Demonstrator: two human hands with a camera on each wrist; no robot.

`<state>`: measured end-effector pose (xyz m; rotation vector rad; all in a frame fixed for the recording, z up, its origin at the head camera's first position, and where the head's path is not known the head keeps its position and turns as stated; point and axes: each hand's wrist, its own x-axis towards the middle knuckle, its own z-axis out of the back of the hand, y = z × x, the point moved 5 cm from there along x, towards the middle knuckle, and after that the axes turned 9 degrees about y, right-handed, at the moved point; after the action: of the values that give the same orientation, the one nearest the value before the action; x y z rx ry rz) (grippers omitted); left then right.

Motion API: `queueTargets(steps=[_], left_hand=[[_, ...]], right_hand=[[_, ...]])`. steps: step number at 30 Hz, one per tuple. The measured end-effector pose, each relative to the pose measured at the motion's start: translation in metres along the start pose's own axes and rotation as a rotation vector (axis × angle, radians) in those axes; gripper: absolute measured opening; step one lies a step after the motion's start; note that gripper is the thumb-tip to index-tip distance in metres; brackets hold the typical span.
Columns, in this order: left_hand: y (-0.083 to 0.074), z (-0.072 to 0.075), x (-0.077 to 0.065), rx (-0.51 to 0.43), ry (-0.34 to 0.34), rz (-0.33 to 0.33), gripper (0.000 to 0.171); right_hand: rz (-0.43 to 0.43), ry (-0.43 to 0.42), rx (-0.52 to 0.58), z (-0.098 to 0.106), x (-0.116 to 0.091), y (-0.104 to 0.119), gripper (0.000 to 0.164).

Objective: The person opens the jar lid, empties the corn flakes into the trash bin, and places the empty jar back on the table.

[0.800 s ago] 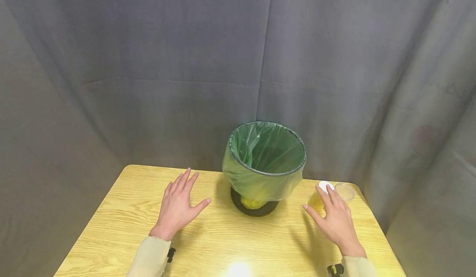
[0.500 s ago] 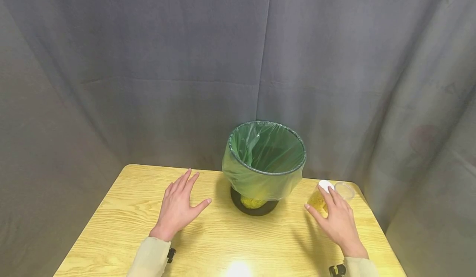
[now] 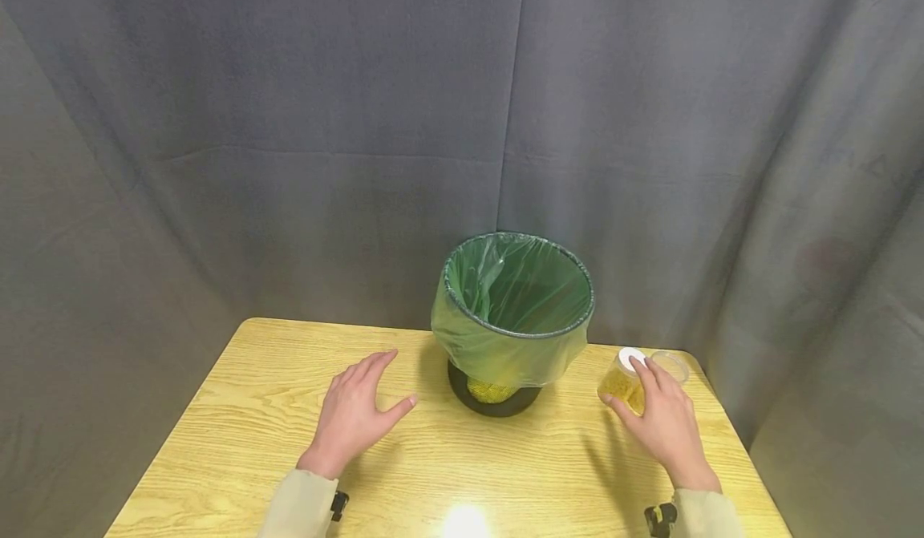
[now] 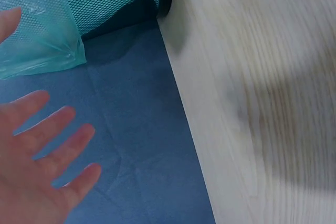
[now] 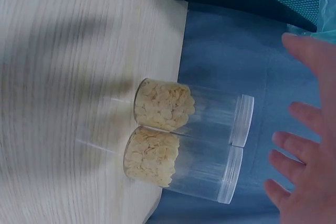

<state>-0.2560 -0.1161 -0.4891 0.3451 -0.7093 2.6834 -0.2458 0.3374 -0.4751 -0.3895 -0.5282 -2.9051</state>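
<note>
Over the left part of the table, my left hand (image 3: 351, 414) hovers with fingers apart and thumb spread, holding nothing. My right hand (image 3: 666, 419) is held above and in front of two clear jars, its fingers gently bent and spread. Seen from the right wrist, the fingertips are apart from both the upper jar (image 5: 212, 111) and the lower jar (image 5: 202, 166). Each jar stands lidded and is partly filled with pale yellow flakes. One lid looks white in the head view, the other clear. The right hand partly hides the jars there.
A dark mesh waste bin (image 3: 488, 394) lined with a green plastic bag (image 3: 508, 362) stands at the table's back middle, its mouth facing up. The wooden table (image 3: 462, 458) ends shortly behind it, before a grey curtain (image 3: 325, 121).
My left hand has turned slightly, its fingers closer together and bent more. The right hand has shifted slightly to the right, so more of one jar shows. Jars and bin stay put.
</note>
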Motion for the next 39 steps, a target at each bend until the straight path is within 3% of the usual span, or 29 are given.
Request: queueTargets(steps=[8,17,32,39], left_hand=[[-0.001,-0.007,-0.003,-0.031,0.085,0.027,0.056],[-0.002,-0.013,-0.004,-0.068,0.144,0.031,0.044],[-0.009,-0.027,-0.007,-0.121,0.253,0.009,0.039],[-0.013,-0.035,-0.008,-0.156,0.295,-0.025,0.041]], right_hand=[[0.042,-0.029,-0.028,0.006,0.01,-0.007,0.061],[0.029,-0.005,-0.025,0.004,0.024,-0.017,0.064],[0.008,0.159,-0.093,-0.009,0.044,-0.033,0.079],[0.017,0.155,-0.138,-0.013,0.047,-0.034,0.074]])
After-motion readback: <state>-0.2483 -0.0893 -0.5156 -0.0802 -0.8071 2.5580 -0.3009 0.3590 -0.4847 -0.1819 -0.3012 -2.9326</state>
